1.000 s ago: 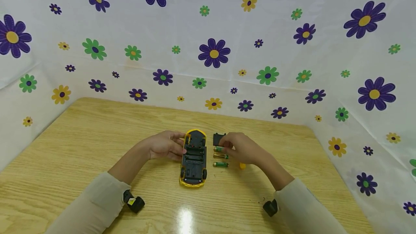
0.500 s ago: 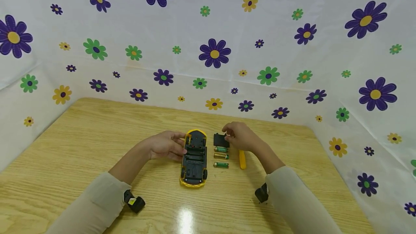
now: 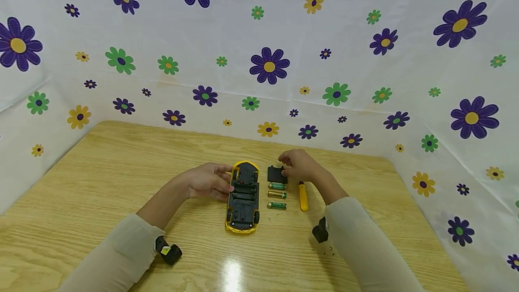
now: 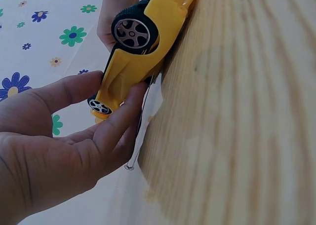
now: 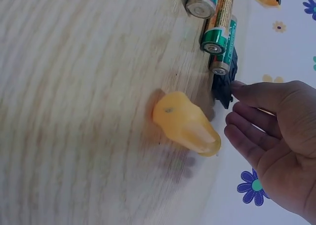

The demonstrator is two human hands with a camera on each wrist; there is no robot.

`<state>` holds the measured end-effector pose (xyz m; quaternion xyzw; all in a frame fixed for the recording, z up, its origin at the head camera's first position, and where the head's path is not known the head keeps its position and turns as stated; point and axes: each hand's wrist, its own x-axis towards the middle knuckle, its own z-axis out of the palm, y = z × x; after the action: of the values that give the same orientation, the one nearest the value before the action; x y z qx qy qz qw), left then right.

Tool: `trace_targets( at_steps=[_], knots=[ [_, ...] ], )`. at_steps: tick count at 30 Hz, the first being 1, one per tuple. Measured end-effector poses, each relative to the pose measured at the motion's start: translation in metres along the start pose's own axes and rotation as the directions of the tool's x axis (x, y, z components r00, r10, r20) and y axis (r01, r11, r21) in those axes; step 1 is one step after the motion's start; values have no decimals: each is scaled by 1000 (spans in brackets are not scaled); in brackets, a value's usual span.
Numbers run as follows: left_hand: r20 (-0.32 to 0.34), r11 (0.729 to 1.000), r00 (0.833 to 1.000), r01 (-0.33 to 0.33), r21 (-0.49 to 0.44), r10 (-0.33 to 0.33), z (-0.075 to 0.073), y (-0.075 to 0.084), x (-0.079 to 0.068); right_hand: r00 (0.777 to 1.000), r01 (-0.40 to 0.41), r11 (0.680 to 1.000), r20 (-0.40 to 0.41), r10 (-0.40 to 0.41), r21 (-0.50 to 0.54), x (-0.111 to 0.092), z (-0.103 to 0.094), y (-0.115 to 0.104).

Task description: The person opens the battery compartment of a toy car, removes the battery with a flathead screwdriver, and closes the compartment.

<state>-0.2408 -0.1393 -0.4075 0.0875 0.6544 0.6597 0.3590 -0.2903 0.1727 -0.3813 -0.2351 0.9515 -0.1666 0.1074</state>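
Note:
A yellow toy car (image 3: pixel 243 197) lies upside down on the table, its black underside and open battery compartment facing up. My left hand (image 4: pixel 74 141) holds its left side, thumb on the upper edge and fingers beneath. To the car's right, a black battery cover (image 3: pixel 277 175) lies flat, and below it are three batteries (image 3: pixel 277 195) in a column, green and gold. My right hand (image 3: pixel 302 165) is at the cover's right edge; its thumb (image 5: pixel 247 89) touches the cover while the other fingers are loosely bent. The index finger is mostly hidden in the right wrist view.
A tool with a yellow handle (image 3: pixel 303 198) lies right of the batteries, its far end hidden under my right hand. Several tiny dark bits (image 3: pixel 330 250) lie near the right sleeve. A white flowered cloth (image 3: pixel 227 48) hangs behind the table (image 3: pixel 142 161).
My right hand has moved from the batteries up and away to the cover's right edge, uncovering the batteries and the yellow handle. The left hand and car have stayed put.

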Motion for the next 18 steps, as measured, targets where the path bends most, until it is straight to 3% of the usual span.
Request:
trace_targets(
  at_steps=[6,18],
  knots=[
    [-10,1000,1000,2,2,-2,0,1,-1,999,-41,998,34,40,46,4,1,2],
    [-11,1000,1000,1,0,-1,0,2,-1,998,-60,997,27,59,56,7,5,2]
  ],
)
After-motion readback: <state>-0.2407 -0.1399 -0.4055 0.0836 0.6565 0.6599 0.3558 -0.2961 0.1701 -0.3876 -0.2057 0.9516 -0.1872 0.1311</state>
